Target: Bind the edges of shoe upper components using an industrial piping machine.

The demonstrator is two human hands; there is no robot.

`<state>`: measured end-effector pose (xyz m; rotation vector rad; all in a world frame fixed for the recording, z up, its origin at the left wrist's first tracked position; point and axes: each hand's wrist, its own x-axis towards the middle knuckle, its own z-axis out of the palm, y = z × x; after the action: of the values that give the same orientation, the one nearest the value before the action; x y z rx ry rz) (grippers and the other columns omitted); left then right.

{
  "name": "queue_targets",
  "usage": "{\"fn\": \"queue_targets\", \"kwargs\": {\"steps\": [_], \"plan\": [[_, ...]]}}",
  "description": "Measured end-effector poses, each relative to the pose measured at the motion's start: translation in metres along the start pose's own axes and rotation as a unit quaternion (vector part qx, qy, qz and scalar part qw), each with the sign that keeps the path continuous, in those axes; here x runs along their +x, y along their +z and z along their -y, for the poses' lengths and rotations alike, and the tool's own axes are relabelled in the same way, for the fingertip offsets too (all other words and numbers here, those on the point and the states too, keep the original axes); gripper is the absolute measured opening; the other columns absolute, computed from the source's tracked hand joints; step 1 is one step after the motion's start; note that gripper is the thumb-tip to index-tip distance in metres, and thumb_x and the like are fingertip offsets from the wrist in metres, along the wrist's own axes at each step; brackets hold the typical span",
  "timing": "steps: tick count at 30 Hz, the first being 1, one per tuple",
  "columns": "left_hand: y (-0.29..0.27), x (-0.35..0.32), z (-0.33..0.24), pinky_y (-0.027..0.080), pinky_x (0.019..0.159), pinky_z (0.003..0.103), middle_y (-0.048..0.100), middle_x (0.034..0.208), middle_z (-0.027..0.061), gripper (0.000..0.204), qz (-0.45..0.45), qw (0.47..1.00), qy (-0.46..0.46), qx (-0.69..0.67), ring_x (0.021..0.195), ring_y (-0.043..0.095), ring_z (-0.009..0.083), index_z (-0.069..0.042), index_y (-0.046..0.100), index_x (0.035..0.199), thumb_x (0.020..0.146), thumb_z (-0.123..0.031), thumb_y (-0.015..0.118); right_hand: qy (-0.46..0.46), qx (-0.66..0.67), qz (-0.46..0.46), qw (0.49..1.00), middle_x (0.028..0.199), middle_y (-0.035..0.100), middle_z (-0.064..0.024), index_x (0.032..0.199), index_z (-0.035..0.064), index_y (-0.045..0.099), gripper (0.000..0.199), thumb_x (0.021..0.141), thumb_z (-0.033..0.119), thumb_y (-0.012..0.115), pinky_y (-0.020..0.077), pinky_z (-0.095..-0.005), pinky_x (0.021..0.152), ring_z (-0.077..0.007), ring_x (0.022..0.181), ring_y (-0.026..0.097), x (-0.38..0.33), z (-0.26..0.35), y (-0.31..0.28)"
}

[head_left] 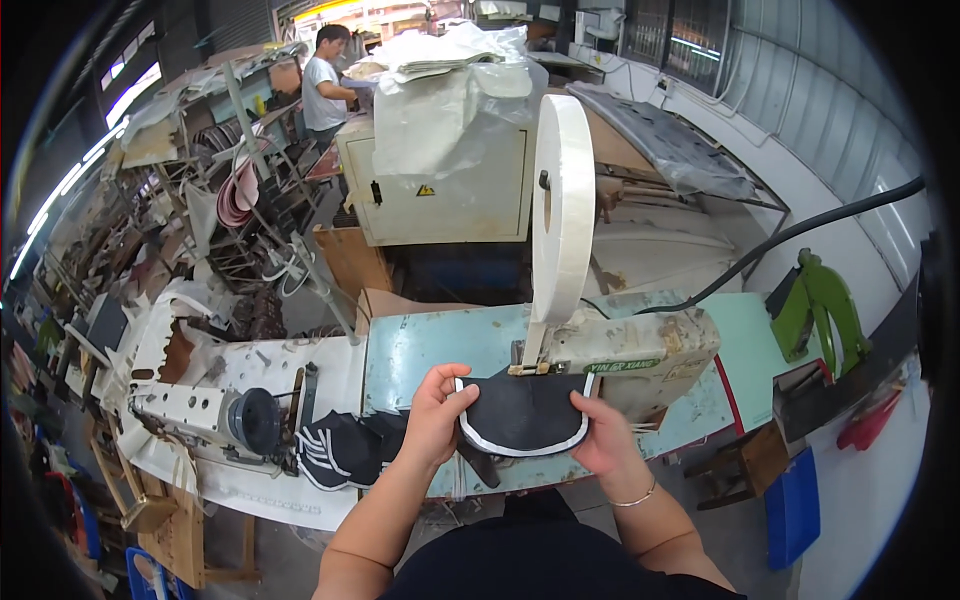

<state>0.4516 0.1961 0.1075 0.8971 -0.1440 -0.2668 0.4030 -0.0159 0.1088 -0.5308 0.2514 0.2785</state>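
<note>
Both hands hold up a black half-oval piece of material [525, 410] with a white band along its curved edge. My left hand [440, 415] pinches its left upper corner between thumb and fingers. On the opposite corner my right hand [603, 435] grips the same way, thumb on the front. Just beyond the piece stands a worn, pale taping machine [640, 355], its head close to the piece's top edge; whether they touch I cannot tell. A large roll of white tape [563, 205] rises upright over it, and a strip runs down to the head.
Black pieces with white stripes [345, 450] lie left of my arm. Further left is a white sewing machine [195, 415] with a dark handwheel. A green hand press [825, 310] stands at the right, above a blue stool [793, 510]. A person [322, 85] works behind a large cabinet [440, 200].
</note>
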Motion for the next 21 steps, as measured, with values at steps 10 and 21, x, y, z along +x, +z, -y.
{"fn": "queue_targets", "kwargs": {"steps": [10, 21], "plan": [[-0.003, 0.008, 0.012, 0.044, 0.062, 0.019, 0.055, 0.075, 0.0019, 0.026, -0.080, 0.995, 0.012, -0.053, 0.067, 0.053, 0.0080, -0.001, 0.046, 0.101, 0.078, 0.005, 0.055, -0.010, 0.015, 0.009, 1.000, 0.107, 0.056, -0.0113, 0.111, -0.0015, 0.047, 0.029, 0.087, 0.015, 0.047, 0.0458, -0.0369, 0.084, -0.0217, 0.099, 0.055, 0.007, -0.001, -0.011], [-0.038, 0.005, 0.030, 0.045, 0.050, 0.021, 0.055, 0.076, 0.0032, 0.034, -0.149, 0.987, -0.012, 0.062, 0.060, 0.054, 0.0091, -0.004, 0.039, 0.111, 0.081, -0.003, 0.054, -0.044, 0.038, -0.039, 0.998, 0.096, 0.060, -0.0068, 0.102, 0.0037, 0.052, 0.021, 0.086, 0.017, 0.048, 0.0481, -0.0307, 0.073, -0.0179, 0.087, 0.058, 0.035, -0.011, -0.031]]}}
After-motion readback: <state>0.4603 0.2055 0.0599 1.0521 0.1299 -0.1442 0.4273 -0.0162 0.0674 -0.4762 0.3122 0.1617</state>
